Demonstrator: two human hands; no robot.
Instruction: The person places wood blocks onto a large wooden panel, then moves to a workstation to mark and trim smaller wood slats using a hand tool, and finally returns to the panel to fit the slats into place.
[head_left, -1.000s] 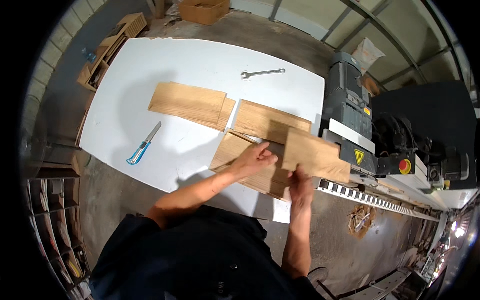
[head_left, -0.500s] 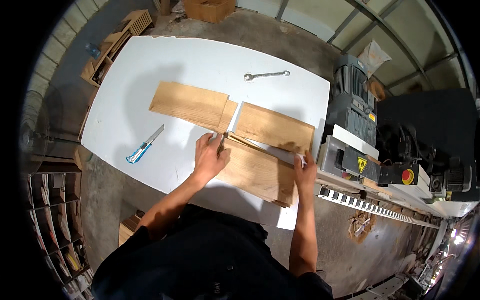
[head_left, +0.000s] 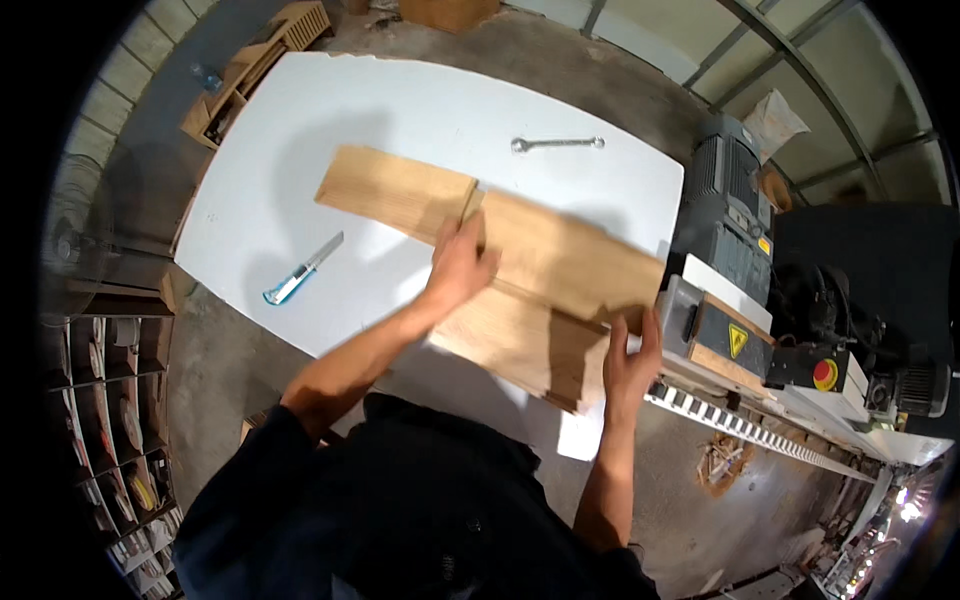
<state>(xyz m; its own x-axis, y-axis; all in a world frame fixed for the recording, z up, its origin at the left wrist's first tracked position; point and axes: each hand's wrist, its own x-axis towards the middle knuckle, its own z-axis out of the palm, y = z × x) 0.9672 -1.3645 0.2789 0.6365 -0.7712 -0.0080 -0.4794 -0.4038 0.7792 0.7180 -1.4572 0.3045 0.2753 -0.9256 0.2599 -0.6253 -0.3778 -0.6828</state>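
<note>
Several thin light-wood veneer sheets lie on a white table [head_left: 330, 110]. My left hand [head_left: 458, 262] grips the left end of the top veneer sheet [head_left: 565, 258], fingers curled over its edge. My right hand [head_left: 630, 362] holds the same sheet at its right end, near the table's right edge. Beneath it lies a stack of veneer sheets [head_left: 520, 345], its near corner past the table's front edge. Another veneer sheet [head_left: 395, 192] lies flat to the left, partly under the held one.
A blue-handled utility knife [head_left: 303, 270] lies on the table's left part, a metal spanner [head_left: 556, 144] at the far side. A grey machine with motor [head_left: 725, 225] and red button [head_left: 825, 374] stands right. Shelves [head_left: 110, 380] stand lower left; wooden crates [head_left: 255, 65] upper left.
Both hands have shifted: the left moved up to the sheet's left end, the right to its right end. The top sheet now lies across the stack, further toward the far side.
</note>
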